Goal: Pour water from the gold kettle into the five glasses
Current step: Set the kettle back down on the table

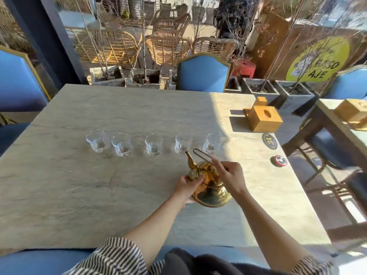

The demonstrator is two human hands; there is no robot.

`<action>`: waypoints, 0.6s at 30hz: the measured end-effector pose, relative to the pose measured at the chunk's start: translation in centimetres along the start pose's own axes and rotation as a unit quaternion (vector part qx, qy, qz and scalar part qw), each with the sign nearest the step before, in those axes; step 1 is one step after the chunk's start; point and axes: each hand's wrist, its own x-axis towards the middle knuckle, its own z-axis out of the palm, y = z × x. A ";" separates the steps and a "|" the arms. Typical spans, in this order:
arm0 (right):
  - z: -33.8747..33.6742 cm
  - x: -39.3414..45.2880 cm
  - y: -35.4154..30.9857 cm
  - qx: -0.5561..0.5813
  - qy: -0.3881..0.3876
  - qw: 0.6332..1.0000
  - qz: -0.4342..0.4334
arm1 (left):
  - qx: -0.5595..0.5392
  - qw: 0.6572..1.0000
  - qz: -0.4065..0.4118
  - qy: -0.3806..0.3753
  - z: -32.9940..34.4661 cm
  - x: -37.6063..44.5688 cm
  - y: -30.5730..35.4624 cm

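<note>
A row of several small clear glasses runs across the stone table (119,112), from the leftmost glass (96,140) through the middle glass (154,144) to the rightmost glass (212,143). The gold kettle (209,186) is just in front of the two right-hand glasses, its spout pointing up toward them. My left hand (189,184) grips the kettle's left side near the spout base. My right hand (228,175) pinches the thin wire handle above the lid. Whether the glasses hold water is not clear.
A yellow wooden tissue box (264,118) stands at the table's far right, with a dark round coaster (269,141) and a red-rimmed round button (278,161) nearer along the right edge. Blue chairs (202,74) surround the table. A second table (341,116) lies to the right.
</note>
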 end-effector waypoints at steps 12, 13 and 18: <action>-1.3 -1.2 2.7 0.039 0.007 0.999 0.020 | 0.001 1.000 0.026 0.006 1.8 1.2 -2.0; -1.4 -1.3 2.8 0.045 0.008 0.999 0.023 | -0.002 1.000 0.028 0.006 1.8 1.2 -2.1; -1.6 -1.1 3.1 0.051 -0.006 0.998 0.028 | -0.019 0.999 0.031 -0.008 1.6 1.2 -2.4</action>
